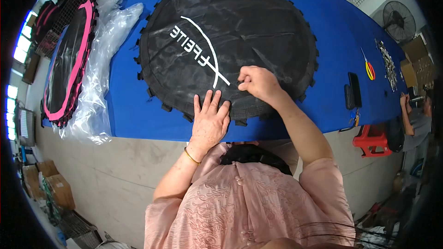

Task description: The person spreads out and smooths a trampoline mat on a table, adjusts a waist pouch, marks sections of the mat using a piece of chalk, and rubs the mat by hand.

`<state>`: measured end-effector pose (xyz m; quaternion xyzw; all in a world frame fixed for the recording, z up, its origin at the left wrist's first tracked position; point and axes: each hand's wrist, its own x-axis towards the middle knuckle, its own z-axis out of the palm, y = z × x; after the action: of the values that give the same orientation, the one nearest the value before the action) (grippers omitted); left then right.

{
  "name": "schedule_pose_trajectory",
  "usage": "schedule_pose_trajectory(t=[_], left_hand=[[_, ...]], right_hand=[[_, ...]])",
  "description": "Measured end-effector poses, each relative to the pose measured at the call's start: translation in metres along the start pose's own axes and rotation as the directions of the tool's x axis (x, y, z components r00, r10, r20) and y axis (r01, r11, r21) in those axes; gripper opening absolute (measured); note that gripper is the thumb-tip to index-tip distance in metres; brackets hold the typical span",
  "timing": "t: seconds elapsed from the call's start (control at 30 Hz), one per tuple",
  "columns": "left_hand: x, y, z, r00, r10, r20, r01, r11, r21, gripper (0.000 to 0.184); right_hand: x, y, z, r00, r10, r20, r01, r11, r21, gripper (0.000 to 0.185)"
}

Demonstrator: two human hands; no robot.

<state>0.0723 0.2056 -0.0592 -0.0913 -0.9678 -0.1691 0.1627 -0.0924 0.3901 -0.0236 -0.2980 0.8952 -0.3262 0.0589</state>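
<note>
A round black mat (pixel 258 23) with tabs around its rim and white lettering lies flat on the blue table (pixel 337 41). My left hand (pixel 211 117) rests on the mat's near edge, below the white print, palm down with the fingers spread. Just right of the print, my right hand (pixel 258 82) is over the mat with its fingers curled and the thumb against them. Whatever those fingers pinch, if anything, is too small to make out.
Pink-edged black mats (pixel 79 69) and clear plastic (pixel 97 87) lie at the left. Scissors (pixel 369 70), a black case (pixel 353 91) and a pile of metal pieces (pixel 387 64) are at the right. Beyond are a red stool (pixel 370 142), a fan (pixel 397 20) and a seated person (pixel 417 120).
</note>
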Motion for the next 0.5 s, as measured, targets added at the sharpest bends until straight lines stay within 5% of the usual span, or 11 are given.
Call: schedule_pose_trajectory(t=[0.17, 0.3, 0.5], left_hand=[[-0.001, -0.001, 0.001, 1.000, 0.004, -0.016, -0.004, 1.000, -0.009, 0.034], [0.002, 0.003, -0.004, 1.000, 0.005, -0.017, -0.005, 1.000, -0.018, 0.034], [0.002, 0.003, -0.004, 1.000, 0.012, -0.020, -0.011, 1.000, 0.003, 0.034]], right_hand=[[-0.024, 0.037, -0.046, 0.994, 0.105, -0.001, -0.105, 0.993, -0.062, 0.024], [-0.042, 0.036, -0.049, 0.963, 0.217, 0.158, -0.235, 0.966, 0.109, 0.023], [-0.036, 0.003, -0.018, 0.992, 0.025, 0.121, -0.036, 0.995, 0.093, 0.026]])
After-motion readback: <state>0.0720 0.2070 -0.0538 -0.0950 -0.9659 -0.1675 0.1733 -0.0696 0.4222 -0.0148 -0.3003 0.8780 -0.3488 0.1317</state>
